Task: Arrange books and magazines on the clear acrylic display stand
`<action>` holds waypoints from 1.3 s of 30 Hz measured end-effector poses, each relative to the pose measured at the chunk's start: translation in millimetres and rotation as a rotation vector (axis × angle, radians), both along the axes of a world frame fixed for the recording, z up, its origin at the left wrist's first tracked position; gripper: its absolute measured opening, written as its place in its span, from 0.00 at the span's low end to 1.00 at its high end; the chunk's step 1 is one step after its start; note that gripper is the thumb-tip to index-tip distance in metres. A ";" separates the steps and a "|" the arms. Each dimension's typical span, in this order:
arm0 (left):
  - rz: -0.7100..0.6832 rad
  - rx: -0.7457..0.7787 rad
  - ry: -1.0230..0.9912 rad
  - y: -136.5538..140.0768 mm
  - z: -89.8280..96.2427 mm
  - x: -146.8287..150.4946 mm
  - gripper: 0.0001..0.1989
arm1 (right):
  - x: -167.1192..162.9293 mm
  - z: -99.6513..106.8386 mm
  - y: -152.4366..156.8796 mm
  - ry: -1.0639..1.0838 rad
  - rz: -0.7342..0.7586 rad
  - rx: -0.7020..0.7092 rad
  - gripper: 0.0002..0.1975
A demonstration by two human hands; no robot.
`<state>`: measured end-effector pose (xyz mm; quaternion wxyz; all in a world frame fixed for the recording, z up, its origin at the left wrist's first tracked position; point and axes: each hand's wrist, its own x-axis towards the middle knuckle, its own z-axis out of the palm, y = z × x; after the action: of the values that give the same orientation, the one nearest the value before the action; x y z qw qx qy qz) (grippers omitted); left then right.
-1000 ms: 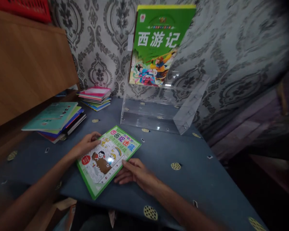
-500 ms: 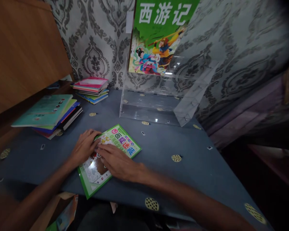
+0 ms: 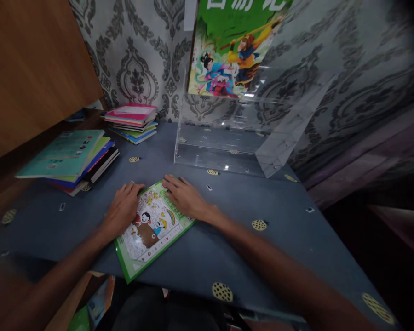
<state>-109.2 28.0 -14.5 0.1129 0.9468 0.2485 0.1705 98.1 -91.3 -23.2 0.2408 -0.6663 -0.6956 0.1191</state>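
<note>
My left hand (image 3: 122,209) lies over the left edge of the book (image 3: 153,234), its fingers close together and pointing away from me; I cannot tell whether thumb and fingers pinch that edge. My right hand (image 3: 184,197) rests across the upper part of the cover, palm down, covering most of the title, with its fingers extended and slightly spread. The book lies face up and aslant on the blue-grey cloth (image 3: 279,257), its lowest corner at the table's front edge. Between my hands the cover shows two figures, a brown shape and a rainbow within a green border. Beyond the book stands a clear stand (image 3: 221,158), bearing a green book (image 3: 210,32) on its upper part. To the left lie a teal-topped stack (image 3: 62,151) and, farther back against the patterned wall (image 3: 136,69), a pink-topped stack (image 3: 131,115). A wooden panel (image 3: 34,64) fills the upper left.
</note>
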 end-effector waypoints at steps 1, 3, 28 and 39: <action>-0.005 0.014 0.013 -0.7 0.9 0.2 0.19 | 10.8 -1.5 -1.2 0.050 0.013 0.002 0.23; -0.020 0.053 0.055 -1.8 2.3 1.5 0.19 | 29.6 -2.9 -3.7 0.189 0.065 0.018 0.23; -0.512 0.046 0.070 -37.8 6.2 60.2 0.19 | 45.9 8.3 -6.9 0.526 0.074 0.029 0.28; -0.733 -0.002 0.133 -38.3 18.0 47.5 0.19 | 45.8 8.0 -7.9 0.518 0.076 0.010 0.27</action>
<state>-61.7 -10.4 3.5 0.1508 0.9818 -0.1001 0.0568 143.9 -99.2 -15.2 0.4097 -0.5858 -0.6357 0.2914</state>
